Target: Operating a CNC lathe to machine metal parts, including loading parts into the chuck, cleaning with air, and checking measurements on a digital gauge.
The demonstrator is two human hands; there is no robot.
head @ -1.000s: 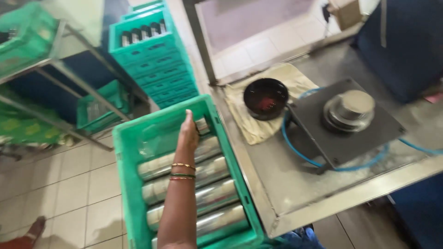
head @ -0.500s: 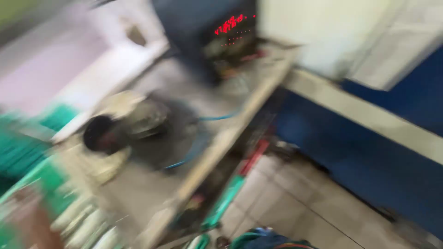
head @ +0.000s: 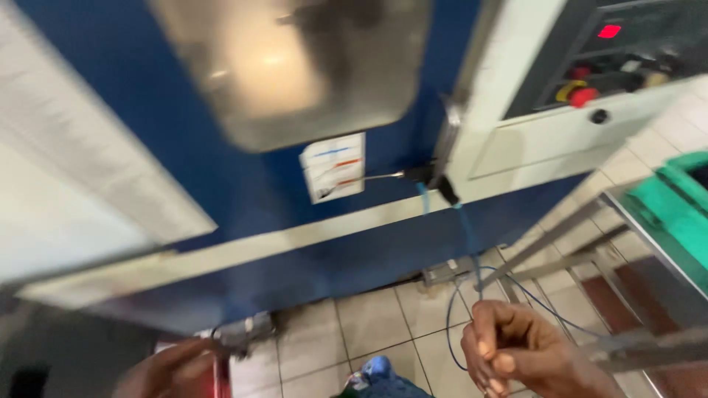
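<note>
Blue cable (head: 463,243) beside curled right hand (head: 527,354), grip unclear; open tiled floor (head: 369,324) between hands

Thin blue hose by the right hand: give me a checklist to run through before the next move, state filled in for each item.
1. Right hand curled beside the thin blue hose: ok; actual grip: cannot tell.
2. Hose runs up to the black fitting on the blue machine panel: ok.
3. Hose free of the grey metal rack frame: cannot tell.
4. Left hand in view: ok, but blurred; contents cannot tell.
5. Red round button on the white control panel unobstructed: ok.
</note>
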